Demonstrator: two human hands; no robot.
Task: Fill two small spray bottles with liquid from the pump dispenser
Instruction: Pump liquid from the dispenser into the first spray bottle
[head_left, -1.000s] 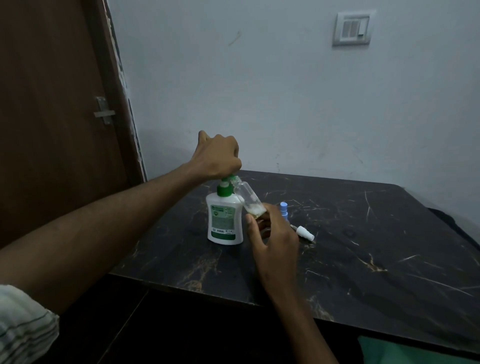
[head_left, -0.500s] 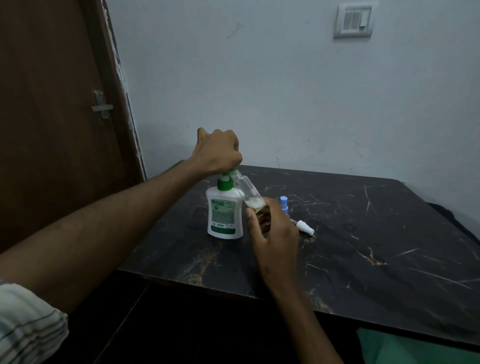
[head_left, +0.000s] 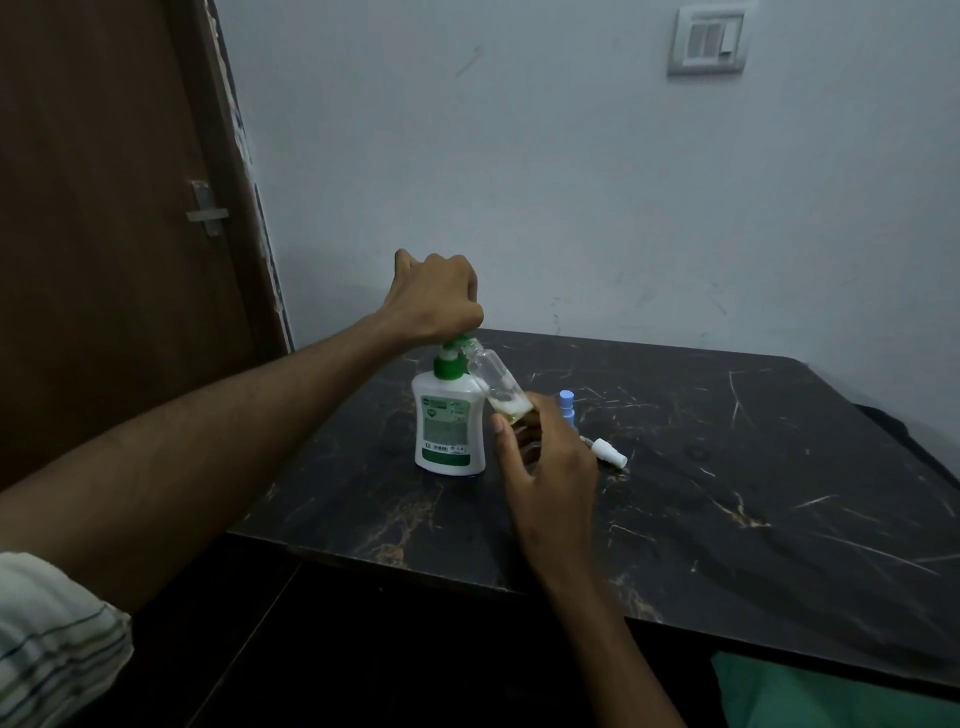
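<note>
- Left hand (head_left: 436, 299): fist on green pump head of white plastic dispenser bottle (head_left: 450, 428), upright on black marble table (head_left: 727, 493).
- Right hand (head_left: 550, 467): fingers wrapped around small clear spray bottle (head_left: 496, 387), tilted, mouth at nozzle, some yellowish liquid inside.
- 1 white sprayer cap (head_left: 608, 452) lies just right.

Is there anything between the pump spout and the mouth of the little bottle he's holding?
Nothing visible. The right hand tilts the clear bottle so its mouth sits right at the dispenser spout, under the left hand on the pump. The hand hides the exact junction. A little liquid is pooled at the bottle's bottom.
</note>
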